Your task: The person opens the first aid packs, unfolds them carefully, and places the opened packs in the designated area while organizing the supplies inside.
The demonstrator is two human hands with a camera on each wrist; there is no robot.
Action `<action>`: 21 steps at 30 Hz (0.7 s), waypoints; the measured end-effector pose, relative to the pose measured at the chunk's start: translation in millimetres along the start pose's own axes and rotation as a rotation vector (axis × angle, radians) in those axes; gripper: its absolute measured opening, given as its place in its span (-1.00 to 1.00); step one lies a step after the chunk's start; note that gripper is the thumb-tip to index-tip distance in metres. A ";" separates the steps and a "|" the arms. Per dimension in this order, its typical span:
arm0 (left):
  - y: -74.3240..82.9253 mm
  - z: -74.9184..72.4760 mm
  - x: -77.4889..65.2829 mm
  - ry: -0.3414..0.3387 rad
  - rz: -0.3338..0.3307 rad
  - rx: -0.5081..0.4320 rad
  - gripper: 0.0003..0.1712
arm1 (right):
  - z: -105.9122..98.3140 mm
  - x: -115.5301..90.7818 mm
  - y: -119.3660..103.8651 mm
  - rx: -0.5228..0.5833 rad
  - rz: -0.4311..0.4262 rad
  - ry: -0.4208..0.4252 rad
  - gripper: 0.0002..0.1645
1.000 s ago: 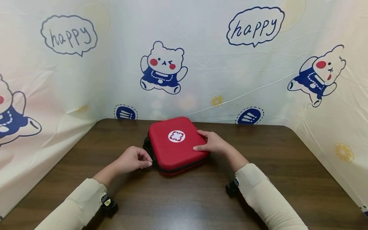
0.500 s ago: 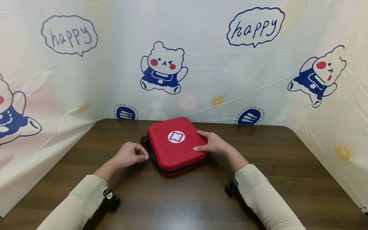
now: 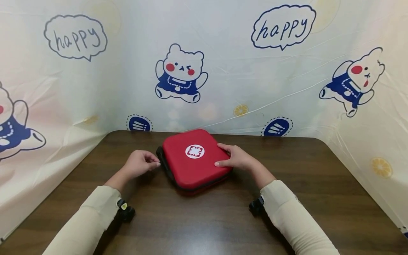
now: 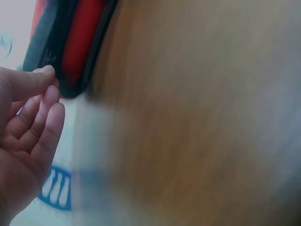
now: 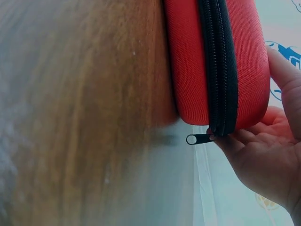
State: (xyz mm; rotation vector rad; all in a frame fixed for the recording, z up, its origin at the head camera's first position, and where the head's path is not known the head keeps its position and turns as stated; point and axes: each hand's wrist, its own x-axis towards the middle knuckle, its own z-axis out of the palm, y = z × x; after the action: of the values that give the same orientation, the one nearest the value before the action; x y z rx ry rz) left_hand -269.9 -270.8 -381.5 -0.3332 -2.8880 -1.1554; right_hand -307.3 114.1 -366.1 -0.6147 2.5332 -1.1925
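Note:
A red first-aid case (image 3: 181, 170) with a white emblem lies flat on the table, turned at a slant. Along its left side runs a black carrying handle (image 3: 162, 156). My left hand (image 3: 139, 163) is at that side, thumb and forefinger pinched together at the zipper; the zipper pull between them is hidden by the fingertips. My right hand (image 3: 237, 158) holds the right side, thumb on the lid and fingers around the far corner. In the right wrist view a second zipper pull (image 5: 199, 139) sticks out beside that hand, at the end of the black zipper (image 5: 221, 70).
The brown wooden table (image 3: 197, 226) extends around the case. Behind it hangs a pale printed curtain (image 3: 229, 81), which also lines both sides. Small black wrist cameras sit under both sleeves.
My left hand has moved away from me along the case's left side, from the near corner toward the far one. The right hand stays in place; the case has barely shifted.

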 end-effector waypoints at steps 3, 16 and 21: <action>-6.8 -6.1 3.7 0.021 -0.049 -0.006 -0.92 | -1.0 -0.2 0.9 0.009 -0.011 -0.024 0.11; -18.3 -15.5 13.1 0.072 -0.083 0.020 -0.90 | -5.6 2.1 2.4 0.013 -0.043 -0.090 0.10; -21.1 -19.6 18.1 0.103 -0.086 0.043 -0.88 | -7.6 4.1 2.7 0.024 -0.051 -0.114 0.10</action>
State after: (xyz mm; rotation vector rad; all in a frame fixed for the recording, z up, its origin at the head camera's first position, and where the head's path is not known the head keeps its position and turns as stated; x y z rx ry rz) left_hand -293.2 -295.6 -380.0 -0.1450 -2.8580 -1.0846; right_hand -314.7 118.7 -363.7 -0.7241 2.4187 -1.1679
